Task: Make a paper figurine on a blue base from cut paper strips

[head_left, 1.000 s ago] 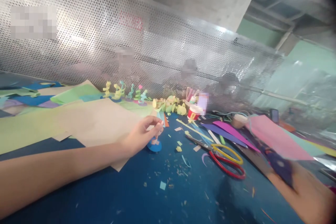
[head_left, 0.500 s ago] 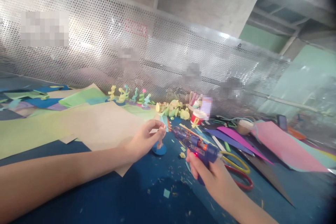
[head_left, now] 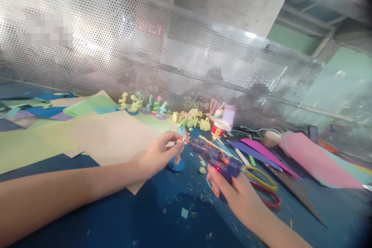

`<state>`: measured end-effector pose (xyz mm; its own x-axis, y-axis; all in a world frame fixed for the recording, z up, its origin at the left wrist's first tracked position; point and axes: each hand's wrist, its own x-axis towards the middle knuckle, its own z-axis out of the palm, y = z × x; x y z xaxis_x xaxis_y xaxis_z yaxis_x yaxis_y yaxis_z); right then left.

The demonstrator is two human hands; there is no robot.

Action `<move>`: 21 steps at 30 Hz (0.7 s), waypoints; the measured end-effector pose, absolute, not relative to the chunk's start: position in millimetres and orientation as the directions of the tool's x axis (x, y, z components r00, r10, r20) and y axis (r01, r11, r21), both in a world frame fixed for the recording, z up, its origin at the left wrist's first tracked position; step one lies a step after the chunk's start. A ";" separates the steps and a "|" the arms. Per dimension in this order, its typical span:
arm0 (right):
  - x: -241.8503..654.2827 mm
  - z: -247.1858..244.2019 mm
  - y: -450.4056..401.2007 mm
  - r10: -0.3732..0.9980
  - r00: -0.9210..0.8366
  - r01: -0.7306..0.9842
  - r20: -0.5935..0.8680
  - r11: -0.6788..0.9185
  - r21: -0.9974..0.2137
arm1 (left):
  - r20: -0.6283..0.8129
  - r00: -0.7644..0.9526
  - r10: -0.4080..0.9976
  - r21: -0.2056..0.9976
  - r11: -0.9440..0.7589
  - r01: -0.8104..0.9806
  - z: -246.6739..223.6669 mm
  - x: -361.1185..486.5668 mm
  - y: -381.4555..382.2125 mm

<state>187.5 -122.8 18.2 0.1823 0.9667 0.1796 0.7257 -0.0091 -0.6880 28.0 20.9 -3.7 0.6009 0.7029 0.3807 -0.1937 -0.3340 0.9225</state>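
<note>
My right hand (head_left: 229,190) is wrapped round the handle of a blue glue gun (head_left: 216,159), which has a small red light lit and points left. Its nozzle comes up to the fingertips of my left hand (head_left: 167,149). Thumb and forefinger of that hand are pinched on a small pale piece, too small to name. Just below the left fingers stands a small figure with a pinkish stem on a round blue base (head_left: 176,165); its upper part is hidden behind the hand.
Several small paper figures (head_left: 149,102) line the back by the perforated metal panel (head_left: 116,46). A red and white tub (head_left: 218,128) stands right of them. Coloured sheets (head_left: 316,159) and scissors with yellow and red handles (head_left: 271,205) lie right; beige paper (head_left: 116,135) lies left. Scraps (head_left: 184,212) litter the blue tabletop.
Almost nothing differs. The glue gun's nozzle stays at my left fingertips, and both hands keep their grip; the view has shifted very slightly.
</note>
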 end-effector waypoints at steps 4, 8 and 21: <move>187.0 18.8 -122.7 0.966 0.186 0.729 0.179 -0.014 -0.684 | 0.382 0.606 0.698 0.922 -0.335 -0.196 -2.5 28.1 20.0; 187.5 18.8 -123.2 0.966 0.187 0.729 0.179 -0.014 -0.684 | 0.390 0.605 0.695 0.918 -0.342 -0.199 -1.4 28.7 19.4; 186.9 19.0 -123.8 0.968 0.181 0.736 0.171 -0.018 -0.677 | 0.400 0.604 0.690 0.912 -0.363 -0.190 -3.5 29.3 21.0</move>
<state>186.9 -123.8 19.0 0.1810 0.9684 0.1714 0.7357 -0.0177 -0.6770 29.3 21.0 -3.5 0.6038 0.6895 0.3999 -0.1902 -0.3626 0.9123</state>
